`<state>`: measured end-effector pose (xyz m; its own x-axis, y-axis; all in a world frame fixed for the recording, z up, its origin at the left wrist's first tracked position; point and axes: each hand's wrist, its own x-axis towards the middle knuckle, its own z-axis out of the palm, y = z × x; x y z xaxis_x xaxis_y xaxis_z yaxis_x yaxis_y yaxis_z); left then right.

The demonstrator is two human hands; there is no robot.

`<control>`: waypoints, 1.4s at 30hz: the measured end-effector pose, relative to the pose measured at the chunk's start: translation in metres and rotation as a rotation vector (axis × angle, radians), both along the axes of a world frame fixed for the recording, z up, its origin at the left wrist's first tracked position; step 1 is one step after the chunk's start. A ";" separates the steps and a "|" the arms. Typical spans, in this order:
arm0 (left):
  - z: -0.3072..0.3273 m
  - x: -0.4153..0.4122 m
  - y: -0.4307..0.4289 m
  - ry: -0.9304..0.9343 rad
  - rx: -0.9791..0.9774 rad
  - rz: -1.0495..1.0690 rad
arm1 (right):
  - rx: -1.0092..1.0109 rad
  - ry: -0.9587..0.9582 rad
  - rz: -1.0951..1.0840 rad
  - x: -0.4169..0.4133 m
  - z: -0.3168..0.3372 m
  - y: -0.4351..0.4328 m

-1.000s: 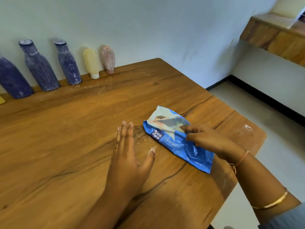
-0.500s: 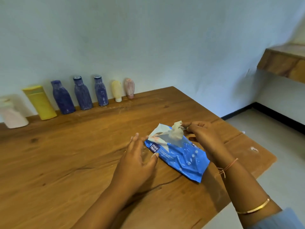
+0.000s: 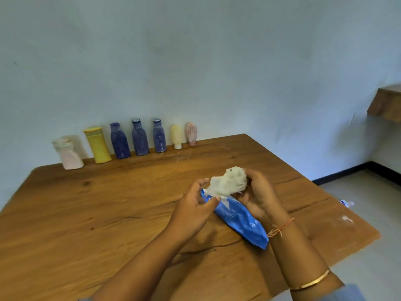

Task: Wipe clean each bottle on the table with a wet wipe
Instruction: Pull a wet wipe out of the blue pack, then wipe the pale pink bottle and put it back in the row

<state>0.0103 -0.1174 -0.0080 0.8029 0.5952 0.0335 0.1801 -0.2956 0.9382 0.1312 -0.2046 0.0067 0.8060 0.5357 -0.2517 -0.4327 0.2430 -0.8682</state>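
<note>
We see a crumpled white wet wipe held up over the bench, between two bare hands. The left grip has its fingers and thumb curled and pinches the left end of the wet wipe. The right grip is curled round the right side of it, so both grips are clamped on the same wet wipe. The low end of the wet wipe reaches down to the open top of a blue pack. The pack lies flat on the bench just under the hands. We see a thin thread on the right wrist and a gold bangle lower on that arm. The bottles stand far from the hands, in a row at the back edge of the bench, close to the wall. From left to right we see a pale pink bottle, a yellow bottle, three dark blue bottles, a small cream bottle and a small pink bottle. They look dusty. There is a white smudge on the right end of the bench. A wooden shelf sticks out from the wall on the far right.
</note>
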 end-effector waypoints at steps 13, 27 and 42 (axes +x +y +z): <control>0.008 -0.057 0.033 -0.125 -0.176 0.416 | -0.410 -0.542 0.498 -0.088 0.003 0.058; 0.012 -0.129 0.192 0.061 0.124 0.730 | -0.145 -0.131 0.458 -0.118 -0.004 0.175; 0.030 -0.092 0.422 0.716 0.952 0.556 | -0.453 -0.815 0.486 -0.070 -0.028 0.259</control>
<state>-0.0819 0.3045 0.0216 0.4752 0.8296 0.2933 0.8587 -0.5100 0.0514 0.0616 0.0539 -0.0213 0.5453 0.8382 0.0127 0.3595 -0.2202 -0.9068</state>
